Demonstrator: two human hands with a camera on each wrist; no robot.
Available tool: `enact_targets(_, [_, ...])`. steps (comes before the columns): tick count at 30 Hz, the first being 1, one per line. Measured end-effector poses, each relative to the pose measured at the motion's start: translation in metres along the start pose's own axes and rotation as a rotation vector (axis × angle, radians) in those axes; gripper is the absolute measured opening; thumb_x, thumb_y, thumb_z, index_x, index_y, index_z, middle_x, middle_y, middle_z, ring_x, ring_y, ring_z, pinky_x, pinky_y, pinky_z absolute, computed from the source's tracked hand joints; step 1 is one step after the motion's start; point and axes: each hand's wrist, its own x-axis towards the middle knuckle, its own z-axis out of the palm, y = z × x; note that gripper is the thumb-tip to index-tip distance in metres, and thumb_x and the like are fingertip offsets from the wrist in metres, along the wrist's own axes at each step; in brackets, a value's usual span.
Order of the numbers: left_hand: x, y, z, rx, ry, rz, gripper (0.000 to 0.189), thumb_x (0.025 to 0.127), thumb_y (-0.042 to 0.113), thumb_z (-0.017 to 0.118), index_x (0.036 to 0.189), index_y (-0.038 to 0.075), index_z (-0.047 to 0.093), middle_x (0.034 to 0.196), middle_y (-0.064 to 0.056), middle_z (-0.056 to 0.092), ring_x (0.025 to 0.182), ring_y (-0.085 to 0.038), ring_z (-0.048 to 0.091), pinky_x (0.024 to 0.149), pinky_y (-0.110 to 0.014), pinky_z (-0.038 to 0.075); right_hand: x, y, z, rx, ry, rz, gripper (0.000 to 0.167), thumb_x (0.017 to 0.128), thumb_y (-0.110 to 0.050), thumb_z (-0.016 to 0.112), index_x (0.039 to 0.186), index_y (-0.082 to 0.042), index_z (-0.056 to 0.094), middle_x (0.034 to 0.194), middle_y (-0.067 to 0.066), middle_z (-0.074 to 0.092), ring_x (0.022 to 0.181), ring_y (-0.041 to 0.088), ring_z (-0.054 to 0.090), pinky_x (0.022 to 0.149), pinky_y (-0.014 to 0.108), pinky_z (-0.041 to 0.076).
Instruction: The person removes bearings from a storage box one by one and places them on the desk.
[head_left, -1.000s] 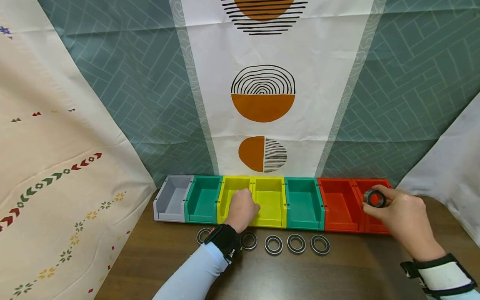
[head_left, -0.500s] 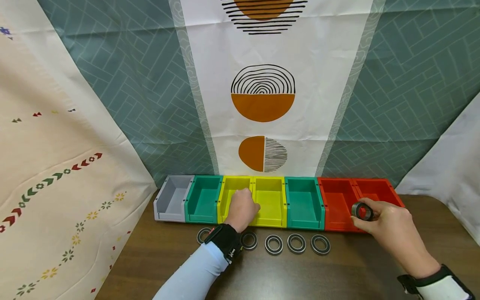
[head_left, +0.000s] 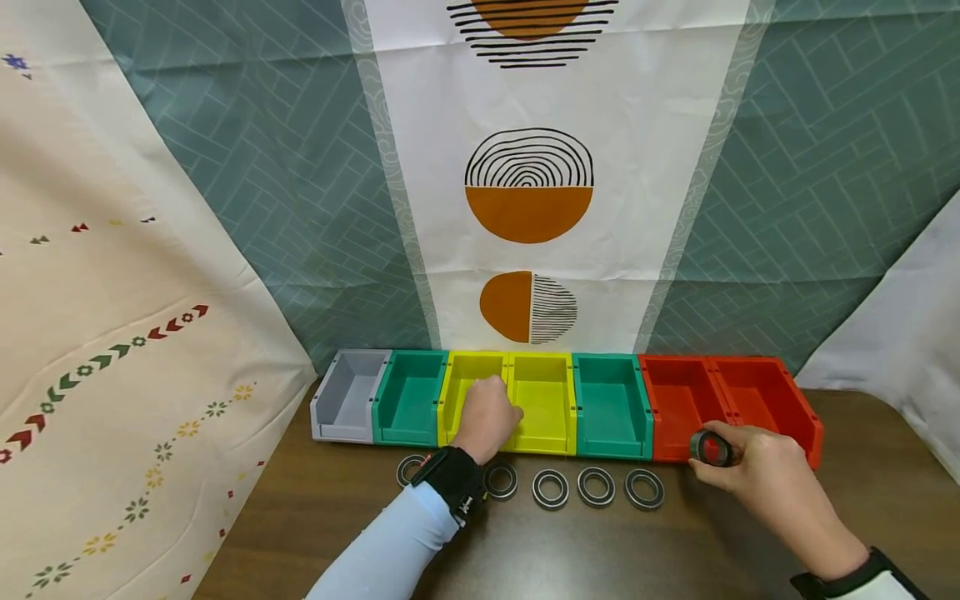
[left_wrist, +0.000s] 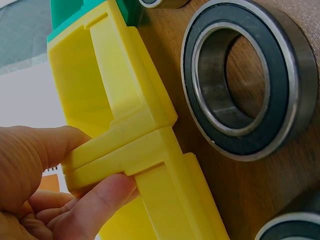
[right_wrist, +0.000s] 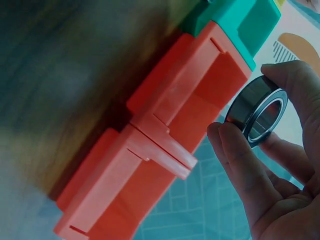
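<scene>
My left hand (head_left: 486, 417) pinches the adjoining side walls of two yellow bins (left_wrist: 150, 107) between thumb and fingers. In the head view the left yellow bin is partly hidden behind that hand. My right hand (head_left: 772, 473) holds a ball bearing (right_wrist: 248, 104), gripped at its outer rim by thumb and fingertips. The bearing is a steel ring with a dark seal, tilted on edge. In the head view it overlaps the front of the left red bin (head_left: 675, 400); the right red bin (head_left: 765, 400) lies behind the hand.
Several bearings (head_left: 537, 490) lie flat in a row on the brown table (head_left: 570, 558), before the bins; my left wrist partly covers the leftmost. A grey bin (head_left: 348, 400), a green bin (head_left: 412, 400) and another green bin (head_left: 611, 408) complete the row. Patterned cloth (head_left: 300, 208) hangs behind.
My right hand has moved left and toward me with the bearing, from over the right red bin to the front of the left one. My left hand has stayed in place.
</scene>
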Motion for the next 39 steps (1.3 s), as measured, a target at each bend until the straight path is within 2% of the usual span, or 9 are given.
enact_targets(5, [0.001, 0.001, -0.001, -0.002, -0.009, -0.019, 0.029, 0.079, 0.021, 0.074, 0.098, 0.001, 0.066, 0.067, -0.003, 0.058, 0.055, -0.015, 0.053, 0.047, -0.021, 0.04, -0.004, 0.0, 0.006, -0.007, -0.103, 0.044, 0.038, 0.061, -0.024, 0.083, 0.094, -0.01, 0.072, 0.063, -0.005, 0.058, 0.059, 0.01, 0.048, 0.05, 0.02, 0.046])
enact_targets(11, [-0.001, 0.002, 0.0, -0.004, -0.012, -0.015, 0.026, 0.078, 0.02, 0.074, 0.095, 0.001, 0.067, 0.067, -0.004, 0.058, 0.052, -0.015, 0.053, 0.045, -0.021, 0.039, -0.015, 0.003, 0.016, -0.018, -0.138, 0.037, 0.046, 0.058, -0.026, 0.084, 0.098, -0.006, 0.072, 0.067, -0.002, 0.063, 0.06, 0.008, 0.05, 0.05, 0.02, 0.044])
enact_targets(15, [-0.001, 0.002, 0.001, -0.004, -0.018, -0.021, 0.027, 0.078, 0.02, 0.074, 0.096, 0.001, 0.067, 0.067, -0.004, 0.059, 0.053, -0.015, 0.053, 0.045, -0.021, 0.04, -0.017, 0.004, 0.02, -0.005, -0.185, 0.052, 0.044, 0.059, -0.025, 0.082, 0.098, -0.006, 0.072, 0.074, 0.001, 0.068, 0.059, 0.008, 0.051, 0.05, 0.019, 0.045])
enact_targets(20, [0.0, 0.002, 0.0, -0.005, -0.008, 0.003, 0.025, 0.079, 0.02, 0.073, 0.093, 0.001, 0.066, 0.063, -0.003, 0.056, 0.052, -0.015, 0.053, 0.045, -0.021, 0.039, -0.017, 0.006, 0.023, 0.011, -0.262, 0.079, 0.037, 0.061, -0.024, 0.082, 0.093, -0.01, 0.072, 0.069, -0.003, 0.063, 0.056, 0.008, 0.046, 0.047, 0.018, 0.041])
enact_targets(27, [-0.001, -0.001, 0.001, -0.007, -0.006, 0.01, 0.022, 0.078, 0.019, 0.073, 0.09, 0.001, 0.066, 0.061, -0.003, 0.055, 0.052, -0.015, 0.052, 0.045, -0.022, 0.038, -0.021, 0.012, 0.032, -0.043, -0.267, 0.022, 0.032, 0.055, -0.027, 0.084, 0.082, -0.015, 0.071, 0.068, -0.008, 0.061, 0.06, 0.008, 0.045, 0.052, 0.022, 0.04])
enact_targets(39, [0.0, -0.001, 0.001, -0.004, -0.005, 0.011, 0.024, 0.078, 0.02, 0.074, 0.091, 0.001, 0.067, 0.059, -0.003, 0.055, 0.051, -0.015, 0.052, 0.045, -0.021, 0.039, -0.02, 0.013, 0.036, -0.023, -0.33, 0.052, 0.029, 0.057, -0.029, 0.085, 0.078, -0.019, 0.069, 0.068, -0.009, 0.06, 0.063, 0.008, 0.048, 0.057, 0.025, 0.045])
